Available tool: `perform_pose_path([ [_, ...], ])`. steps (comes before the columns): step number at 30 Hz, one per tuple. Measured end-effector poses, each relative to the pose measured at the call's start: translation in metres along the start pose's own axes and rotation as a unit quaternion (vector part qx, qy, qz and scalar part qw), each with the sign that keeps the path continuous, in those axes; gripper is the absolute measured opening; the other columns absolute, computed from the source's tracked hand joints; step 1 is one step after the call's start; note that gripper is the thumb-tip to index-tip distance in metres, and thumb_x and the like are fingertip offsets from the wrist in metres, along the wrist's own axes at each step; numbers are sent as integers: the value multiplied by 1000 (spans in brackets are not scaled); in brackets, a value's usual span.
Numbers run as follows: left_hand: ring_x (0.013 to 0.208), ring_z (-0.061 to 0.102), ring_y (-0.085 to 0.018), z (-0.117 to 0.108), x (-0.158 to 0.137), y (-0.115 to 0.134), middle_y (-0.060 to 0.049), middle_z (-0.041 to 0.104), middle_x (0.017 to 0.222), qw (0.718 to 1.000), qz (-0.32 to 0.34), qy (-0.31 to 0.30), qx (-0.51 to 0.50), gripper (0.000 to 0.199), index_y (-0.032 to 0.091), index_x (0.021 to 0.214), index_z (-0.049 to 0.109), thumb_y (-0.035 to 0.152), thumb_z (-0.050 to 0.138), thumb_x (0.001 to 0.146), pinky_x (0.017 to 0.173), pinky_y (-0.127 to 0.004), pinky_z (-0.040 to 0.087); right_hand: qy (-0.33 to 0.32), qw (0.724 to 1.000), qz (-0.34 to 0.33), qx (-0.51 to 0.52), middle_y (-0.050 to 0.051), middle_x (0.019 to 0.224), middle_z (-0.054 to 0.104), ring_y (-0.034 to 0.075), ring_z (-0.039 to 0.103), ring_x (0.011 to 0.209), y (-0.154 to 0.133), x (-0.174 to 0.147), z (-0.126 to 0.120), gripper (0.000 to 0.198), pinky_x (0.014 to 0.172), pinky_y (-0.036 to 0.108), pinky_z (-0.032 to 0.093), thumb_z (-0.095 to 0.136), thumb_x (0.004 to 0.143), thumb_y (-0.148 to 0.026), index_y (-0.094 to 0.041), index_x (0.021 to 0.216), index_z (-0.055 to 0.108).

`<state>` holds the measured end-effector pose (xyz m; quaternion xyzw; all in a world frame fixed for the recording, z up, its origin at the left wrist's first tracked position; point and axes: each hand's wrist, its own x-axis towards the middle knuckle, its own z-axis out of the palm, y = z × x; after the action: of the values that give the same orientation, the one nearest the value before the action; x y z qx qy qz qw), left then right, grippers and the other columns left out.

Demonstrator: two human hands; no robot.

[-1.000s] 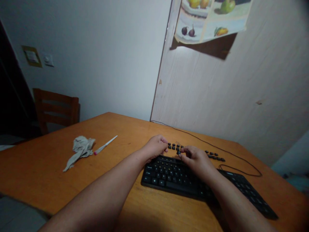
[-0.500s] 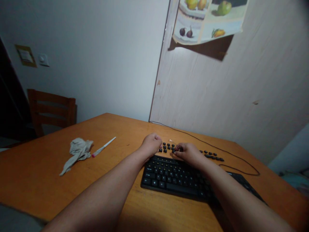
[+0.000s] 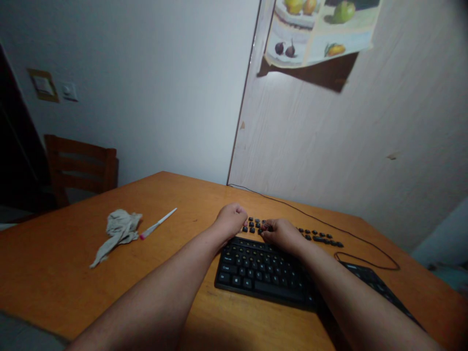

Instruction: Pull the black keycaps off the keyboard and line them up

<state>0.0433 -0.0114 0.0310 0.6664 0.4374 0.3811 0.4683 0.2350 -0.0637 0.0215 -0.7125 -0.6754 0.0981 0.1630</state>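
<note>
A black keyboard [image 3: 263,273] lies on the wooden table, with pale spots showing where several keys are off its upper rows. Behind it, loose black keycaps [image 3: 252,224] stand in rows. My left hand [image 3: 231,218] is closed in a fist at the left end of these rows, just beyond the keyboard's top left corner; what it holds, if anything, is hidden. My right hand [image 3: 283,235] pinches its fingers together low among the keycaps, over the keyboard's back edge. Whatever lies between those fingertips is too small to make out.
A crumpled grey cloth [image 3: 122,228] and a white stick-like tool with a pink end [image 3: 158,224] lie on the left. A black cable [image 3: 314,213] curves along the table's back and right. A wooden chair [image 3: 82,163] stands beyond, near the wall.
The view has shifted slightly. A thin wire-like piece that showed beside my right fingertips no longer stands out, and those fingers have turned a little. My left hand stays closed in place.
</note>
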Motion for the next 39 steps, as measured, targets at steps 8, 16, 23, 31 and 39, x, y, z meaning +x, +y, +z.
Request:
perform_pose_path([
  [8,48,48,-10,0,-2,2,0,60,62,1000,-4,-4,-11,3,17,69,54,18,53,72,45,-21,32,-2,1000,4,-6,0,67,65,14,54,61,-2,-1,-1,10,55,23,31,62,75,-27,-22,81,69],
  [16,50,49,-10,0,0,0,-1,61,62,1000,-9,-6,3,4,17,67,55,18,54,71,46,-21,31,-4,1000,7,-12,0,66,64,14,55,61,-6,-2,-3,10,53,23,29,64,77,-30,-22,80,68],
  [23,50,48,-10,1,2,-3,0,60,62,1000,-7,-8,1,4,17,69,55,19,54,72,47,-21,29,-3,1000,5,-19,1,68,65,14,55,61,-7,-3,-3,9,54,23,29,62,77,-30,-22,79,67],
  [31,52,49,-10,0,2,-1,0,60,62,1000,-5,-5,-1,2,17,69,55,18,55,71,48,-21,30,6,1000,-8,-13,1,68,65,15,55,61,-6,-4,-2,10,54,23,30,64,76,-31,-21,78,68],
  [39,51,49,-10,0,2,-3,-1,60,61,1000,7,-6,-1,3,17,69,55,18,54,71,47,-21,31,83,996,-18,16,6,74,67,18,57,70,-4,-5,-16,23,62,26,37,50,85,-33,-18,79,66],
])
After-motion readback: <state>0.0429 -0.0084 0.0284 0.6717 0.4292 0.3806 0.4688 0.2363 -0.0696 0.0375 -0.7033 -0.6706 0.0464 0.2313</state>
